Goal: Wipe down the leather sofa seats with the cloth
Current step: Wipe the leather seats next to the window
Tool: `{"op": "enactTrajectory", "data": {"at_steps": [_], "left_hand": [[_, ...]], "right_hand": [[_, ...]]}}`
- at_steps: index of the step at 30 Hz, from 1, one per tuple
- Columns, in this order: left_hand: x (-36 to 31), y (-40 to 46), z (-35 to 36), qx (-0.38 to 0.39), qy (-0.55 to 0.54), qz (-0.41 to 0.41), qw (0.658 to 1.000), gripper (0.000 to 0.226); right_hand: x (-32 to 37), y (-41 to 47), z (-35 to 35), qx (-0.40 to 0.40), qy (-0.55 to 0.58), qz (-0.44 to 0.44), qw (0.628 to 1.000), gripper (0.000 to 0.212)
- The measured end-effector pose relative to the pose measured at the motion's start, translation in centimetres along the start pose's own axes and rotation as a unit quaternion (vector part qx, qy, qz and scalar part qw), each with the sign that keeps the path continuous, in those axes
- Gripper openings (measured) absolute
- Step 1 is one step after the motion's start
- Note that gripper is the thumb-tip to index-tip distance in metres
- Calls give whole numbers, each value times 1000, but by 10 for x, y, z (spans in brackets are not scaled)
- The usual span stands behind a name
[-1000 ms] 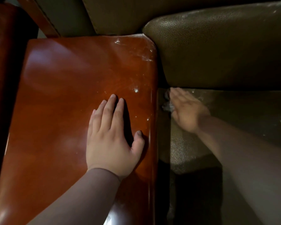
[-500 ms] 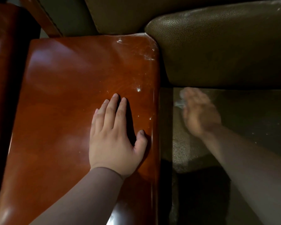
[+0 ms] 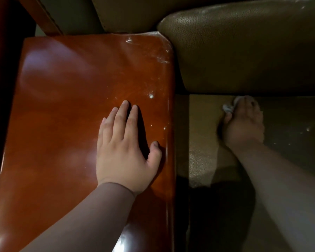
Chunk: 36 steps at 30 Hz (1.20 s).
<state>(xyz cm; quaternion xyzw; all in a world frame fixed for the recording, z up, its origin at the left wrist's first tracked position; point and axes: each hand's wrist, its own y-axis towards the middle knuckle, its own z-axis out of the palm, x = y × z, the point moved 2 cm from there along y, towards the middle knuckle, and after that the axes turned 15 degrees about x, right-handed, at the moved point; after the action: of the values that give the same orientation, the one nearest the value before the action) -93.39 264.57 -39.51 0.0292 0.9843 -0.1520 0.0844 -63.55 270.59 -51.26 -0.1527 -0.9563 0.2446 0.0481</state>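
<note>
Olive leather sofa seat point(image 3: 289, 160) carries the right hand point(image 3: 244, 122), which lies palm down over a pale cloth point(image 3: 228, 108). Cloth shows only as a crumpled bit at 11 o'clock of that hand, beside its fingers; its long axis cannot be told, nor whether the fingers curl on it. Left hand point(image 3: 122, 148) rests flat, fingers straight toward 12 o'clock, on the glossy wooden armrest point(image 3: 62, 106).

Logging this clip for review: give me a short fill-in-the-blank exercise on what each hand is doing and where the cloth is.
1. The left hand lies flat, fingers straight, on the glossy reddish-brown ____.
2. The whitish cloth shows from under the ____ hand.
3. That hand presses the cloth against the olive leather ____, just below the back cushion.

Missing words: armrest; right; seat
</note>
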Motion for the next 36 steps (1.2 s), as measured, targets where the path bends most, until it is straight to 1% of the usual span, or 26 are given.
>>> {"op": "enactTrajectory", "data": {"at_steps": [1, 3, 4, 5, 6, 8, 11, 13, 14, 15, 17, 19, 20, 21, 22, 24, 26, 27, 28, 29, 31, 32, 33, 34, 35, 36], "left_hand": [[0, 0, 0, 5, 2, -1, 1000, 86], [-2, -1, -1, 11, 4, -5, 1000, 86], [-2, -1, -2, 7, 1, -6, 1000, 86], [-2, -1, -2, 4, 0, -7, 1000, 86], [-2, -1, -1, 2, 1, -7, 1000, 86], [-1, 0, 1, -5, 0, -3, 1000, 85], [1, 0, 3, -4, 3, -1, 1000, 86], [0, 0, 2, 5, 3, -5, 1000, 87], [0, -1, 1, 12, 5, -7, 1000, 87], [-1, -2, 0, 14, 6, -7, 1000, 87], [-1, -1, -2, 14, 5, -8, 1000, 87], [-2, 0, -1, 14, 3, -9, 1000, 88], [-1, 0, -1, 9, 1, -10, 1000, 88], [-1, 0, 0, 4, -2, -10, 1000, 87], [-1, 0, 1, 0, -4, -7, 1000, 87], [-1, 0, 2, -7, 1, -5, 1000, 86], [0, 0, 2, -7, 7, -5, 1000, 86], [0, 0, 2, -7, 6, -4, 1000, 86], [0, 0, 2, -9, 3, -6, 1000, 85], [1, 0, 2, -12, -1, -9, 1000, 85], [1, 0, 1, -6, -2, -12, 1000, 84], [-1, -1, 1, 0, -2, -15, 1000, 84], [-2, -2, 0, 5, -2, -19, 1000, 83], [-3, -2, -2, 9, 0, -20, 1000, 82], [-5, -5, -3, 12, 2, -19, 1000, 80], [-8, -9, -4, 11, 3, -14, 1000, 77]], "right_hand": [[16, -12, 4, 16, 6, -20, 1000, 57], [47, -38, 15, 24, 67, -190, 979, 46], [58, -57, 21, 40, -5, -284, 958, 48], [63, -75, 26, 85, -90, -336, 934, 52], [57, -77, 28, 65, -118, -370, 919, 52], [31, -62, 23, 30, -48, -364, 930, 46], [-9, -39, 14, -11, 68, -180, 981, 55], [1, -41, 14, -13, 86, -56, 995, 63], [13, -51, 19, -4, 87, -29, 996, 65], [29, -65, 24, 15, 82, -48, 995, 65], [47, -91, 38, 72, 7, -211, 975, 65], [32, -101, 42, 124, -98, -376, 913, 62], [16, -95, 36, 118, -115, -410, 897, 61], [0, -85, 29, 105, -100, -410, 900, 60], [-14, -74, 22, 80, -74, -377, 920, 58], [-36, -60, 12, 33, 1, -250, 968, 58], [-25, -60, 13, 20, 47, -112, 992, 63], [-10, -66, 16, 11, 59, -66, 996, 65], [5, -75, 22, 4, 70, -58, 996, 66], [23, -86, 28, 12, 76, -91, 993, 65], [47, -112, 50, 102, -7, -233, 967, 67], [46, -127, 64, 152, -69, -317, 934, 65], [35, -135, 69, 167, -121, -393, 896, 64], [16, -131, 64, 149, -135, -432, 879, 63], [-7, -123, 56, 125, -122, -419, 891, 64], [-33, -110, 46, 100, -90, -367, 920, 65]]}}
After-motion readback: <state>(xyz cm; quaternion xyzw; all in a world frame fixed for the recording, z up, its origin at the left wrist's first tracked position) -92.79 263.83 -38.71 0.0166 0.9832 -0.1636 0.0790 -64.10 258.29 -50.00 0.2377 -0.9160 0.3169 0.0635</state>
